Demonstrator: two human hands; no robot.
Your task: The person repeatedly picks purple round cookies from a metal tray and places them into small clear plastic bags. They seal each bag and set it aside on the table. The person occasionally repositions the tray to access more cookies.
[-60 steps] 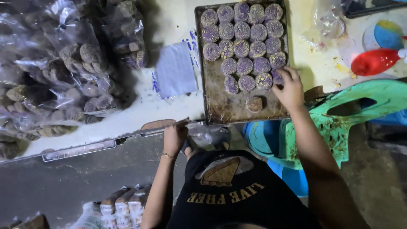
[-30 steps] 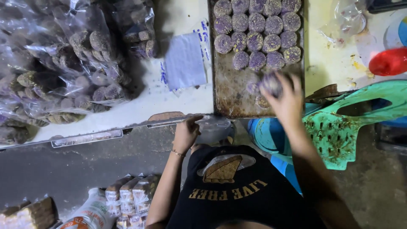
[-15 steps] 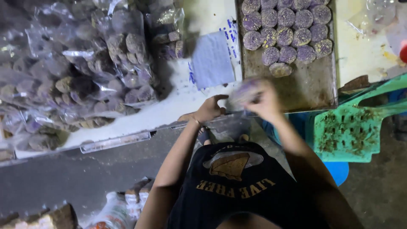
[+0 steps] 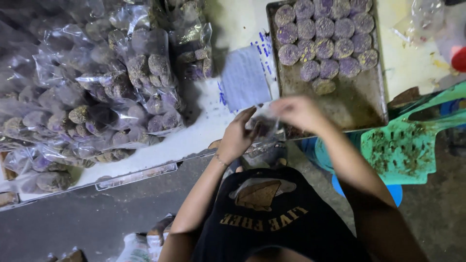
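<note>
A pale work table (image 4: 213,136) is spanning the upper part of the scene. A large heap of clear bags filled with purple cookies (image 4: 97,102) is occupying its whole left portion, at roughly 9 to 10 o'clock from the hands. At 1 o'clock a dark, greasy baking tray (image 4: 359,104) is lying on the table; loose purple cookies (image 4: 323,36) are sitting in rows on its far half, while its near half is showing only crumbs. A green plastic chair (image 4: 407,145) is standing at 3 o'clock, just beside the tray's near corner, with a blue tub (image 4: 323,155) partly hidden beneath it. A flat stack of blue-printed plastic sheets (image 4: 245,80) is lying at 12 o'clock, between the bag heap and the tray. An empty crumpled clear bag (image 4: 417,19) is resting at the far right edge.

The person, in a black shirt, is working at the table's near edge. The left hand (image 4: 238,138) is pinching one side of a small clear bag (image 4: 264,127), and the right hand (image 4: 298,112) is closing over its top. The bag is hanging between both hands, just above the table edge, close to the tray's near left corner. Its contents are too blurred to make out. The right forearm is crossing in front of the blue tub.
</note>
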